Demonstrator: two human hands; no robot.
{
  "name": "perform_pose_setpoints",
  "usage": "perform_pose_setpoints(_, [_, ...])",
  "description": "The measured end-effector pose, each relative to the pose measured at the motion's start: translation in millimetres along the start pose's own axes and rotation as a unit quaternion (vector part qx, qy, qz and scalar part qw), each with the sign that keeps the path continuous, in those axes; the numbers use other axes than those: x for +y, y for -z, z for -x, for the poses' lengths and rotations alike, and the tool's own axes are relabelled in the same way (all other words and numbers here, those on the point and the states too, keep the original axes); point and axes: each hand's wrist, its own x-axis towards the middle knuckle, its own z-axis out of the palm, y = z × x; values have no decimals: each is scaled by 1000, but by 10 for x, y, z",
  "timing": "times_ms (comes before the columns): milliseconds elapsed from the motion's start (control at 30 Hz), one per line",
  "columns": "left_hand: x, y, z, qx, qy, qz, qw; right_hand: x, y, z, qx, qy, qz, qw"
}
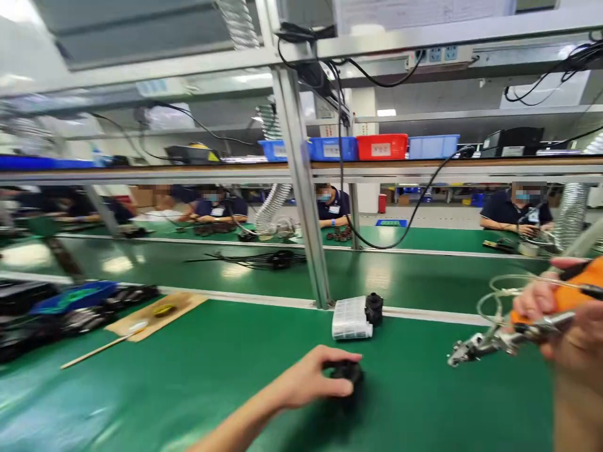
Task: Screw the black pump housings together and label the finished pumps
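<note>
My left hand (pixel 313 376) reaches in from the bottom and grips a small black rounded part (pixel 347 375) between thumb and fingers, just at or over the green mat; motion blurs the part's details. At the right edge, my right hand (pixel 541 311) is closed around an orange-bodied tool (pixel 577 292) with a metal shaft and thin clear tubing. Its metal tip (pixel 464 353) points left, apart from the black part. Beyond my left hand stand a white printed roll or pad (pixel 349 319) and, touching its right side, another black part (pixel 374 309).
Brown cardboard (pixel 188 307) with a yellow round item and a thin wooden stick (pixel 97 350) lies left. Farther left are a blue tray (pixel 75 296) and several black parts. A metal post (pixel 301 188) rises behind the mat; a black cable (pixel 400 242) hangs down. Co-workers sit across.
</note>
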Motion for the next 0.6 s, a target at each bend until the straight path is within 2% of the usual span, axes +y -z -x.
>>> perform_pose_setpoints(67, [179, -622, -423, -6, -42, 71, 997, 66, -58, 33, -43, 5, 15, 999])
perform_pose_setpoints(100, [253, -881, -605, 10, -61, 102, 993, 122, -66, 42, -56, 10, 29, 998])
perform_pose_setpoints(133, [312, -1095, -761, 25, -74, 130, 988, 187, -60, 42, -65, 20, 48, 997])
perform_pose_setpoints(200, [385, -1380, -990, 53, -98, 166, 980, 325, -22, 19, -86, 31, 86, 992])
perform_pose_setpoints(300, [403, -1513, -1140, 47, -120, 193, 973, 493, 12, -33, -94, 36, 117, 988])
perform_pose_setpoints(600, [464, -1477, -1124, 0, -82, 250, 965, 676, -102, -42, -81, 32, 117, 989])
